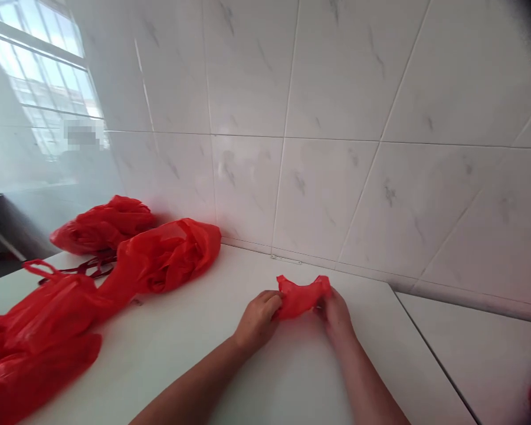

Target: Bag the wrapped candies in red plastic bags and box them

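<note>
Between my two hands is a small red plastic bag (300, 300), stretched just above the white tabletop (194, 348). Its two upper corners stick up and its top edge dips in the middle. My left hand (260, 316) grips the bag's left side, fingers closed on it. On the right side, my right hand (335, 313) pinches the other end, its fingertips partly hidden behind the plastic.
Crumpled red plastic bags lie to the left: one pile (101, 227) by the wall, another bag (172, 254) beside it, and a larger one (48, 336) nearer me. Behind stands a tiled wall (327, 195). A seam (429, 348) divides the tabletop at right.
</note>
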### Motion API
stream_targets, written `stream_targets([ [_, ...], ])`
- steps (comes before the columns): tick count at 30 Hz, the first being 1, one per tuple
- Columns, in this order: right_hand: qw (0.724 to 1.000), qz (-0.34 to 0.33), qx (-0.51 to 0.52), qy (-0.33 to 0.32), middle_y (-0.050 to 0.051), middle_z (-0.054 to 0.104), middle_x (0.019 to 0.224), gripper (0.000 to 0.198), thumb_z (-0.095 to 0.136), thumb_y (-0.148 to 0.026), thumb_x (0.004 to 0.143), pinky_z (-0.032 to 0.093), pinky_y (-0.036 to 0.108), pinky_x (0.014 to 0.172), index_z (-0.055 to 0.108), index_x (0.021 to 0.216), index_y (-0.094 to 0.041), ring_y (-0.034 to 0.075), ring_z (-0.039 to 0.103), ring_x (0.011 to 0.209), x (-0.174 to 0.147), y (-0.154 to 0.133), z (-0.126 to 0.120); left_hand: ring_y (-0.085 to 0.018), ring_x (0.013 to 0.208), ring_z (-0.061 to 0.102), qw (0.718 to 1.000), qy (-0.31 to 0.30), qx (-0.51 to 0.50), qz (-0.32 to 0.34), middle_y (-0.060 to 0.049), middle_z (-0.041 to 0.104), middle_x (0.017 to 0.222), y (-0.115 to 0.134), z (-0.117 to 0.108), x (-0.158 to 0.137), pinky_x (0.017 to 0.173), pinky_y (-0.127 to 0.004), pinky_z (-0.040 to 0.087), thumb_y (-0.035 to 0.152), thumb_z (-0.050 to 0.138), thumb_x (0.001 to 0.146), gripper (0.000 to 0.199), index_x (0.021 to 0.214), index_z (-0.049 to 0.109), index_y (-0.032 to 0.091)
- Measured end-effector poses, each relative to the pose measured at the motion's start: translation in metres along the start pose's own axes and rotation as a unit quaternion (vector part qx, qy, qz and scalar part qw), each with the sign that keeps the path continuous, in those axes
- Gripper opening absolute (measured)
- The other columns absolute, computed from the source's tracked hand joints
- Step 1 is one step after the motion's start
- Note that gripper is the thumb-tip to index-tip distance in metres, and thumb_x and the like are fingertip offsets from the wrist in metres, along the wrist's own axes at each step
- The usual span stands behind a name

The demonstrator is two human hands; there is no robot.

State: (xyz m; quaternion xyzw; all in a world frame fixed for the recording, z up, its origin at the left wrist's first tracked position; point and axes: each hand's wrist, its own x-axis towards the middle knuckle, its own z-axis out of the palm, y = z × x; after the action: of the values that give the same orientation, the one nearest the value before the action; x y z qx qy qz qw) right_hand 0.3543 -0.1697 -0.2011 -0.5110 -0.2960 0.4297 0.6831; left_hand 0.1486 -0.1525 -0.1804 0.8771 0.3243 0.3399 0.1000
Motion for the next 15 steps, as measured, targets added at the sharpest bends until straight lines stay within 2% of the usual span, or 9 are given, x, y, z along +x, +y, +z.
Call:
stream_targets([
  [2,0.996,-0.021,0.055,0.072,-0.005,0.054,0.061,0.032,0.07,-0.041,0.067,0.041,0.021,0.046,0.055,0.083,-0.019,0.011,0.051,0.054,0.01,-0.003,-0.02,-0.018,0.09,0.059,0.999,0.035,0.001,0.013,-0.006,0.066,0.096,-0.014,-0.008,-0.002,0.076,-0.028,0.046,0.002,0.045,0.071,0.022,0.076,0.053,0.021],
  [4,0.986,-0.044,0.101,0.129,-0.005,0.055,0.064,0.035,0.071,-0.041,0.065,0.044,0.02,0.047,0.055,0.087,-0.019,0.011,0.052,0.056,0.017,-0.007,-0.037,-0.019,0.082,0.056,0.997,0.073,0.017,0.011,-0.006,0.064,0.086,-0.03,-0.016,-0.002,0.071,-0.03,0.045,0.002,0.042,0.073,0.021,0.075,0.051,0.021],
  [6,0.977,-0.062,0.135,0.153,-0.006,0.054,0.065,0.035,0.073,-0.04,0.063,0.043,0.018,0.046,0.055,0.084,-0.019,0.009,0.052,0.057,0.02,-0.011,-0.049,-0.019,0.075,0.052,0.994,0.1,0.04,0.01,-0.004,0.06,0.075,-0.043,-0.021,0.0,0.065,-0.03,0.042,0.001,0.041,0.074,0.021,0.073,0.048,0.021],
  [9,0.975,-0.07,0.161,0.135,-0.005,0.054,0.065,0.035,0.076,-0.041,0.062,0.042,0.017,0.044,0.053,0.076,-0.019,0.008,0.052,0.057,0.02,-0.019,-0.056,-0.019,0.073,0.048,0.99,0.113,0.075,0.026,-0.003,0.057,0.073,-0.052,-0.024,0.001,0.064,-0.03,0.039,-0.001,0.04,0.074,0.022,0.072,0.044,0.021],
  [11,0.977,-0.07,0.166,0.116,-0.004,0.058,0.071,0.034,0.075,-0.042,0.063,0.043,0.016,0.043,0.056,0.08,-0.02,0.008,0.054,0.059,0.02,-0.024,-0.058,-0.019,0.075,0.047,0.988,0.118,0.095,0.036,-0.004,0.057,0.077,-0.052,-0.024,0.0,0.065,-0.029,0.039,-0.003,0.04,0.073,0.024,0.073,0.043,0.021],
  [15,0.983,-0.062,0.137,0.105,0.0,0.064,0.084,0.034,0.071,-0.04,0.064,0.051,0.019,0.055,0.058,0.089,-0.021,0.012,0.061,0.072,0.013,-0.027,-0.06,-0.018,0.073,0.044,0.982,0.134,0.128,0.045,-0.004,0.052,0.079,-0.046,-0.018,-0.005,0.061,-0.027,0.037,-0.007,0.039,0.067,0.029,0.076,0.043,0.02],
])
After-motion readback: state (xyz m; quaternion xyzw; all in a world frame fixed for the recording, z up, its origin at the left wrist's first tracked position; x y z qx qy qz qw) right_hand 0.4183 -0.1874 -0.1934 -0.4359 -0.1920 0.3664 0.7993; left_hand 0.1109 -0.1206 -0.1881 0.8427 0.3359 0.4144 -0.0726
